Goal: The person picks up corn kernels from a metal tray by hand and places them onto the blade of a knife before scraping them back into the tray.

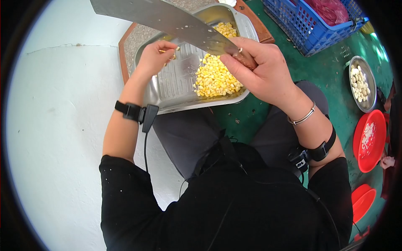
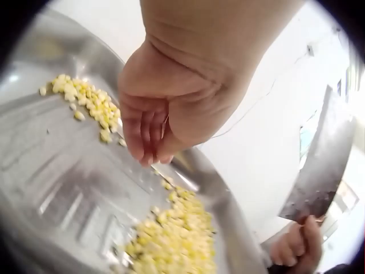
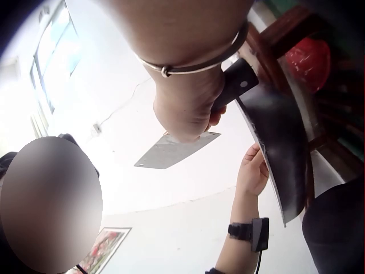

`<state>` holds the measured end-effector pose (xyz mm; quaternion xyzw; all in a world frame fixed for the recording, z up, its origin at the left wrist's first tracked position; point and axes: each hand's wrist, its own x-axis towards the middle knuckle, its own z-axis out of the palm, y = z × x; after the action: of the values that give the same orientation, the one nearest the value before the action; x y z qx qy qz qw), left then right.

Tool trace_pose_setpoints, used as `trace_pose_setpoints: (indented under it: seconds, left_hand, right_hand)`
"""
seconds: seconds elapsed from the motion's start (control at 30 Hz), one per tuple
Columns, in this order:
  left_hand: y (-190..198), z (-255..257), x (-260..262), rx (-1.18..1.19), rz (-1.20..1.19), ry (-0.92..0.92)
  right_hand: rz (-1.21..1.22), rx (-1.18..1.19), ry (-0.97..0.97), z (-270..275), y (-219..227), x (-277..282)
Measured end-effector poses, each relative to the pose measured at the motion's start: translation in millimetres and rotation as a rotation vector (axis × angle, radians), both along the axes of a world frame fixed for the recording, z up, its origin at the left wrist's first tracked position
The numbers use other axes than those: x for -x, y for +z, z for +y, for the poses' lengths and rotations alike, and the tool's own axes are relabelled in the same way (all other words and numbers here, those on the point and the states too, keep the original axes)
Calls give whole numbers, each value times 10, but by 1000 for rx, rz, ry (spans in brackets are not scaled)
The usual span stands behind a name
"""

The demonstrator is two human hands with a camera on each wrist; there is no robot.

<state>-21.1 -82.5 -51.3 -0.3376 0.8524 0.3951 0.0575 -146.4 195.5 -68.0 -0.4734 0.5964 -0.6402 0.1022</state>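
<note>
A metal tray [image 1: 176, 85] stands in front of my knees, with a large heap of loose yellow corn kernels [image 1: 215, 77] on its right side. More kernels [image 2: 85, 97] lie near the opposite end wall in the left wrist view. My left hand [image 1: 155, 58] is over the tray's left side, fingertips drawn together with the thumb, pinching a few kernels. My right hand [image 1: 268, 69] grips the handle [image 3: 236, 84] of a broad cleaver [image 1: 167, 21], raised above the tray. Its blade points to the upper left, with small bits stuck to it.
The tray rests on a brown wooden-edged support [image 1: 123, 62]. At the upper right sits a blue crate [image 1: 310, 39] with a pink bag. A metal bowl [image 1: 351, 90] of pale pieces and red basins [image 1: 360, 157] stand at the right, beside another person's hand [image 1: 387, 162].
</note>
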Motion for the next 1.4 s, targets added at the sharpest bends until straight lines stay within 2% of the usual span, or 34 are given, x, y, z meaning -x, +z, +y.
trace_pose_setpoints:
  seconds: [0.03,0.07,0.13,0.2,0.27,0.37,0.43,0.47,0.53,0.57,0.63,0.73,1.33,1.4]
  left_hand:
    - [-39,-94,22,218,-36,21]
    - [-61,-107,38,218,-35,19]
    - [-110,-126,59,540,-53,-224]
    - [-166,-131,113,574,-49,-274]
    - [-199,-114,139,608,-49,-321]
    - [-148,-39,156,503,-115,-306]
    - [-61,90,80,168,-168,-226]
    - [27,191,60,169,-170,-229]
    - [226,402,14,-354,140,35]
    - [274,444,-25,-355,140,36]
    - [355,497,-103,-606,350,22]
    - [416,631,-130,-741,445,-29]
    - [426,678,-118,-679,523,-28]
    - [411,693,-111,-639,498,-37]
  right_hand:
    - [2,1,0,-2,-2,2]
    - [-8,13,-3,-6,-14,3]
    - [-20,24,-8,-21,-41,-3]
    - [4,90,-19,-45,-61,-4]
    - [-12,48,-12,-27,-19,9]
    - [-15,8,-8,-29,-15,6]
    - [-5,8,-14,-34,-14,11]
    - [-3,21,-3,-34,-6,12]
    - [-2,32,7,-33,-7,4]
    - [-12,19,12,-34,-8,-3]
    - [-19,6,24,-42,0,-16]
    - [0,2,32,-32,-5,-20]
    - [2,25,48,-18,-25,-28]
    - [40,98,32,-47,-62,-36]
